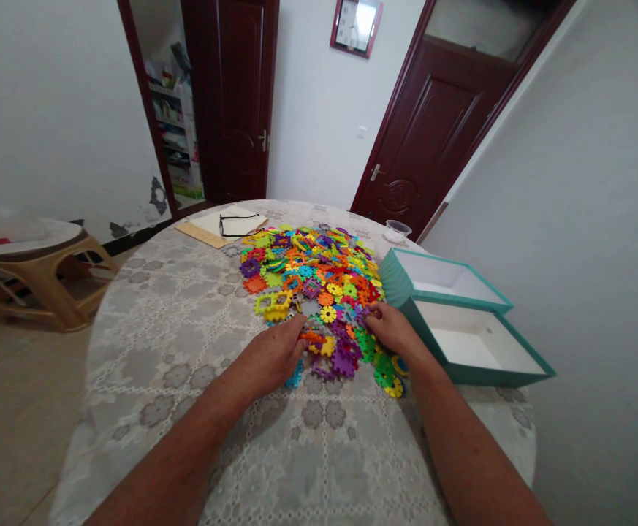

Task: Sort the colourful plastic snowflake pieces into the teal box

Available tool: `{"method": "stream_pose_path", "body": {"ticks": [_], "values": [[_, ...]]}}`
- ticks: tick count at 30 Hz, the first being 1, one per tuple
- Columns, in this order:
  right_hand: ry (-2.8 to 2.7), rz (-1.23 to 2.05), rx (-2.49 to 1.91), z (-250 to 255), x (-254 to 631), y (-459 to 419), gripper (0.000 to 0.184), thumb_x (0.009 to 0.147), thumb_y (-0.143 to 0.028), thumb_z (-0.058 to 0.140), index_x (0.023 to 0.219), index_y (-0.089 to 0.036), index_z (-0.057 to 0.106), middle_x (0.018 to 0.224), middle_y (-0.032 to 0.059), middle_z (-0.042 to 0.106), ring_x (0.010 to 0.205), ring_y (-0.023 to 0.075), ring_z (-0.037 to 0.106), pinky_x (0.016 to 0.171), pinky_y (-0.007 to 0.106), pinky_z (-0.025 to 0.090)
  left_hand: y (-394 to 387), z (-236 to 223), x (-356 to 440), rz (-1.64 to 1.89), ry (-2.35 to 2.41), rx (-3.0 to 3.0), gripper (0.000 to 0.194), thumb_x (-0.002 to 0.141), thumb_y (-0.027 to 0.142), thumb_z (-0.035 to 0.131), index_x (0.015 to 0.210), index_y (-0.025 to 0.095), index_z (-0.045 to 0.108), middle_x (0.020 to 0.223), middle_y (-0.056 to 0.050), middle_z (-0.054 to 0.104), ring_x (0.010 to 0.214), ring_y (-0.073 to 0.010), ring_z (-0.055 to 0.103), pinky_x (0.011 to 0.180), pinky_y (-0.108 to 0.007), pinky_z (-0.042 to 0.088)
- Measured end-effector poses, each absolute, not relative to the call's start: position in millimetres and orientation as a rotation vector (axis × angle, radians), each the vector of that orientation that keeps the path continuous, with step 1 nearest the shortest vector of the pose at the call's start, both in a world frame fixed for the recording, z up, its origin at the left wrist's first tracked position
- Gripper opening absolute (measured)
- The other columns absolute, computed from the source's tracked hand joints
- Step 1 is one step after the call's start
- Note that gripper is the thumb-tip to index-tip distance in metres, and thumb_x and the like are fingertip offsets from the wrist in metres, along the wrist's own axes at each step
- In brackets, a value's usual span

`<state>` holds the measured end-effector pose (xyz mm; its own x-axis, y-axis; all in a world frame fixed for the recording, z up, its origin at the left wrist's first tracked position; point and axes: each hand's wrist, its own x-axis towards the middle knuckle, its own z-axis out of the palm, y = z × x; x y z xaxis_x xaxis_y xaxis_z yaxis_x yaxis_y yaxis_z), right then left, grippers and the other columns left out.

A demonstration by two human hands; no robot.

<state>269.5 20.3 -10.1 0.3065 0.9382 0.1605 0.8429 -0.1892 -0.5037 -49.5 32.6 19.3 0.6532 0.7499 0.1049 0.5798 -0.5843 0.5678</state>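
Observation:
A large heap of colourful plastic interlocking building pieces (327,269), some gear-shaped and some square, is spread over the middle of the table. My left hand (281,349) is at the heap's near left side, its fingers curled against an orange building piece (312,336) beside a yellow one (323,347). Purple pieces (345,358) lie loose between my hands. At the heap's right edge is my right hand (389,326), fingers closed together next to small purple pieces (361,314); what they pinch is hidden. Green round pieces (384,371) lie beneath the right wrist.
Two teal boxes with white insides, a farther one (450,281) and a nearer one (469,336), stand right of the heap. Eyeglasses (236,225) rest on papers (201,235) at the far left. A clear plastic bowl (397,230) sits at the back. A stool (55,277) stands left.

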Motion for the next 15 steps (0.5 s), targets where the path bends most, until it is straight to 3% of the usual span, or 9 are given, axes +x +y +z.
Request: {"method": "stream_pose_path", "body": {"ticks": [4, 9, 15], "values": [[-1.551, 0.207, -2.126, -11.0, 265.3, 18.5, 0.014, 0.085, -0.028, 0.064, 0.092, -0.017, 0.072, 0.088, 0.0088, 0.071, 0.085, 0.0236, 0.063, 0.072, 0.029, 0.041, 31.3, 20.8, -48.8, 0.425, 1.043, 2.398, 0.024, 0.103, 0.030, 0.038, 0.118, 0.021, 0.054, 0.115, -0.015, 0.073, 0.103, -0.0292, 0.070, 0.085, -0.037, 0.050], [-1.474, 0.305, -2.140, -7.2, 262.4, 18.8, 0.031, 0.083, -0.029, 0.066, 0.110, -0.016, 0.072, 0.093, 0.0084, 0.073, 0.083, 0.0232, 0.065, 0.069, 0.029, 0.043, 31.0, 22.6, -48.0, 0.392, 1.068, 2.407, 0.023, 0.103, 0.030, 0.039, 0.120, 0.022, 0.053, 0.112, -0.012, 0.074, 0.103, -0.0266, 0.070, 0.084, -0.034, 0.050], [-1.437, 0.501, -2.045, 3.1, 257.9, 18.4, 0.014, 0.079, -0.029, 0.063, 0.084, -0.018, 0.070, 0.070, 0.0006, 0.066, 0.064, 0.0162, 0.058, 0.056, 0.025, 0.038, 31.5, 24.2, -47.9, 0.320, 1.066, 2.420, 0.027, 0.105, 0.032, 0.038, 0.125, 0.020, 0.051, 0.117, -0.014, 0.073, 0.106, -0.0268, 0.070, 0.086, -0.034, 0.050]]}}
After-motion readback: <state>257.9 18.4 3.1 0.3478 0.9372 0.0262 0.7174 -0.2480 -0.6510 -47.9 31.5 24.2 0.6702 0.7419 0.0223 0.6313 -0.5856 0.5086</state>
